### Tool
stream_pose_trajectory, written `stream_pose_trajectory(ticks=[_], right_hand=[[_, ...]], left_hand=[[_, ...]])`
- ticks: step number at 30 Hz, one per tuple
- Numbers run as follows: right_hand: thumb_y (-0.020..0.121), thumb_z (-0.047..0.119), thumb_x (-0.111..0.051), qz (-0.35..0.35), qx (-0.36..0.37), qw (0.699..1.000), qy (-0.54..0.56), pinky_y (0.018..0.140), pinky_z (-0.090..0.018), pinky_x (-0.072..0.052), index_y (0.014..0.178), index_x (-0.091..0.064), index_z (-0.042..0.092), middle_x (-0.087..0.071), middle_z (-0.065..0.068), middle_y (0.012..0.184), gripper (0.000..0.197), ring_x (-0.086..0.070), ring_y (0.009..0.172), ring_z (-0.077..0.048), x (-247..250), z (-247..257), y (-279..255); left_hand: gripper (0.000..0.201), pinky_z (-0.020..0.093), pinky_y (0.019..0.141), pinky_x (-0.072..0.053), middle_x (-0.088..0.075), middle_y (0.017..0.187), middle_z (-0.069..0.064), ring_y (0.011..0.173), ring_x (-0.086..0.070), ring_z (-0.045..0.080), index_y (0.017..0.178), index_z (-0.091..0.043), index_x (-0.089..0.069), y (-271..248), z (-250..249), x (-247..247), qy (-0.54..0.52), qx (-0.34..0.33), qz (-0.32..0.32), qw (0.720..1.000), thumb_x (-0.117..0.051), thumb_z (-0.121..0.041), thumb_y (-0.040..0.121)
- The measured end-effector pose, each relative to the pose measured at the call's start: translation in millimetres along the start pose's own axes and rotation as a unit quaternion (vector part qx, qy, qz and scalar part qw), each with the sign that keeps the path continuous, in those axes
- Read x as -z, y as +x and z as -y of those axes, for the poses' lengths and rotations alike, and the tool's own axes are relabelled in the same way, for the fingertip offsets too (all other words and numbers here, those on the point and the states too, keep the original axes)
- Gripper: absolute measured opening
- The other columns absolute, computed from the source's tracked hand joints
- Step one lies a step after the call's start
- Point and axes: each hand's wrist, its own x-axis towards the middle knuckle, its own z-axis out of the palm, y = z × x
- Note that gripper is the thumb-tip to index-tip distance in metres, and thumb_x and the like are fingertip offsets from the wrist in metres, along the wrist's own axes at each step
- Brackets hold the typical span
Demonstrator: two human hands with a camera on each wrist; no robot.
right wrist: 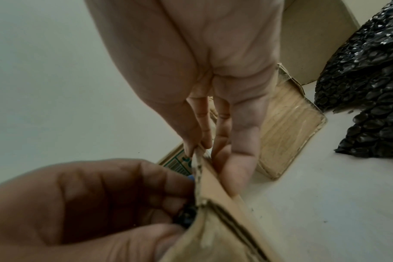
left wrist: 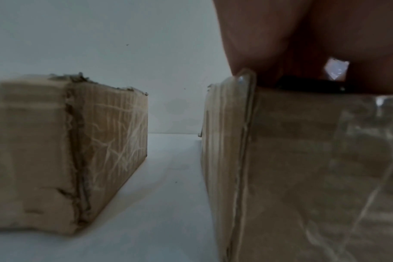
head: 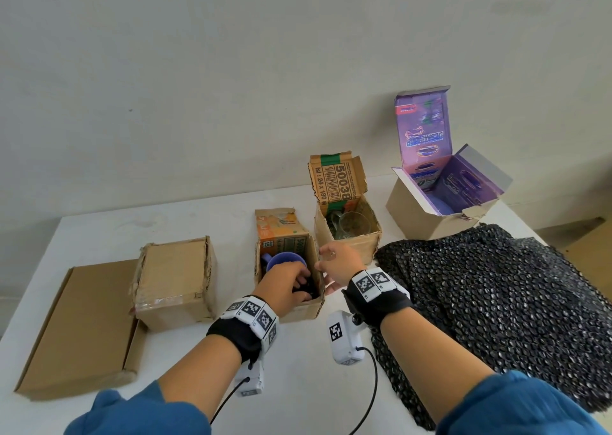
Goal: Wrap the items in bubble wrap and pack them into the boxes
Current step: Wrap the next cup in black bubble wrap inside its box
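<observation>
Five cardboard boxes on white counter (head: 298, 385). L hand (head: 286, 284) reaches down inside the small open brown cardboard box w/ orange flap (head: 303, 305), fingers curled around a wad of black bubble wrap (head: 309, 290) next to a blue ceramic mug (head: 281, 259) in same box. R hand (head: 334, 264) pinches that box's right wall: thumb inside, fingers straight along the outside. Behind it, open brown box w/ barcode flap (head: 356, 242) holds a clear glass cup (head: 354, 224). Purple-lined open box (head: 427, 216) at back right; contents not clear. Closed taped brown box (head: 175, 282) just left of the mug box, flat brown mailer carton (head: 82, 328) further left. Black bubble wrap sheet (head: 503, 308) spread on counter at right, near R wrist.
</observation>
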Motion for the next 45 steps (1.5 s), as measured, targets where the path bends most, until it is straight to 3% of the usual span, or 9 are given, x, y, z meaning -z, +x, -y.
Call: stream_pose_trajectory(ticks=[3, 7, 13, 21, 27, 34, 39, 42, 45], right_hand=[[0.089, 0.003, -0.057, -0.011, 0.006, 1.000, -0.010, 0.061, -0.051, -0.058, 0.120, -0.054, 0.011, -0.061, -0.019, 0.101, 0.032, -0.064, 0.065, -0.030, -4, 0, 4], [0.089, 0.003, -0.056, -0.013, 0.010, 1.000, -0.015, 0.065, -0.054, -0.058, 0.112, -0.056, 0.014, -0.062, -0.017, 0.096, 0.026, -0.064, 0.064, -0.030, -6, -1, 7], [0.088, 0.003, -0.055, -0.009, -0.001, 1.000, -0.014, 0.065, -0.054, -0.058, 0.112, -0.055, 0.015, -0.063, -0.020, 0.102, 0.027, -0.065, 0.069, -0.032, -6, 0, 9], [0.088, 0.006, -0.057, -0.017, -0.004, 0.999, -0.038, 0.066, -0.051, -0.059, 0.113, -0.055, 0.015, -0.063, -0.017, 0.103, 0.027, -0.068, 0.080, -0.034, -6, -1, 12], [0.087, 0.005, -0.058, -0.012, 0.004, 0.999, -0.050, 0.064, -0.051, -0.059, 0.113, -0.056, 0.014, -0.062, -0.016, 0.106, 0.027, -0.068, 0.083, -0.037, -5, -2, 13], [0.083, 0.007, -0.059, -0.012, 0.022, 0.996, -0.088, 0.067, -0.049, -0.059, 0.101, -0.058, 0.017, -0.064, -0.012, 0.097, 0.021, -0.067, 0.085, -0.034, -4, -7, 22], [0.093, 0.005, -0.048, 0.058, 0.009, 0.998, -0.018, 0.069, -0.047, -0.059, 0.114, -0.055, 0.011, -0.064, -0.014, 0.098, 0.023, -0.067, 0.081, -0.031, 4, -6, 12], [0.098, 0.005, -0.042, 0.125, 0.003, 0.991, 0.037, 0.059, -0.031, -0.057, 0.134, -0.042, 0.007, -0.056, -0.012, 0.097, 0.037, -0.060, 0.072, -0.022, 27, -6, -6], [0.097, 0.014, -0.048, 0.131, 0.058, 0.990, -0.012, 0.062, -0.029, -0.057, 0.132, -0.045, 0.010, -0.056, -0.007, 0.094, 0.035, -0.062, 0.072, -0.018, 66, -20, -17]], left_hand=[[0.033, 0.016, 0.089, -0.037, -0.051, 0.112, -0.001, 0.101, -0.051, 0.012, 0.120, -0.015, -0.063, 0, 1, 5, 0.053, -0.043, 0.031, 0.997, -0.064, -0.017, 0.087], [0.030, 0.032, 0.104, -0.032, -0.047, 0.120, 0.001, 0.113, -0.043, 0.019, 0.121, -0.020, -0.064, -4, 6, 3, 0.125, -0.064, 0.045, 0.989, -0.053, -0.026, 0.094], [0.029, 0.020, 0.088, -0.044, -0.060, 0.110, -0.004, 0.103, -0.058, 0.014, 0.118, -0.019, -0.059, -10, 3, 2, 0.051, -0.049, -0.007, 0.997, -0.061, -0.020, 0.089], [0.035, 0.031, 0.089, -0.041, -0.060, 0.110, 0.003, 0.100, -0.055, 0.017, 0.106, -0.011, -0.066, -8, -8, 10, 0.143, -0.063, 0.094, 0.983, -0.038, -0.030, 0.100], [0.033, 0.034, 0.084, -0.046, -0.063, 0.110, 0.008, 0.099, -0.059, 0.023, 0.118, -0.014, -0.055, -14, -13, 18, 0.186, -0.043, 0.121, 0.974, -0.031, -0.030, 0.102], [0.038, 0.043, 0.101, -0.039, -0.048, 0.134, 0.014, 0.120, -0.047, 0.035, 0.139, -0.018, -0.039, -24, -19, 16, 0.304, -0.016, 0.188, 0.934, -0.026, -0.022, 0.104], [0.039, 0.034, 0.090, -0.041, -0.062, 0.113, 0.013, 0.103, -0.056, 0.027, 0.110, -0.014, -0.061, -18, -25, 11, 0.203, 0.045, 0.127, 0.970, -0.028, -0.035, 0.102], [0.034, 0.029, 0.069, -0.044, -0.068, 0.093, 0.006, 0.086, -0.060, 0.022, 0.095, -0.019, -0.066, -12, -31, 9, 0.209, 0.054, 0.008, 0.976, -0.039, -0.039, 0.097], [0.028, 0.027, 0.062, -0.044, -0.065, 0.077, -0.006, 0.075, -0.060, 0.017, 0.087, -0.024, -0.065, -8, -53, 3, 0.197, 0.071, -0.146, 0.967, -0.044, -0.041, 0.094]])
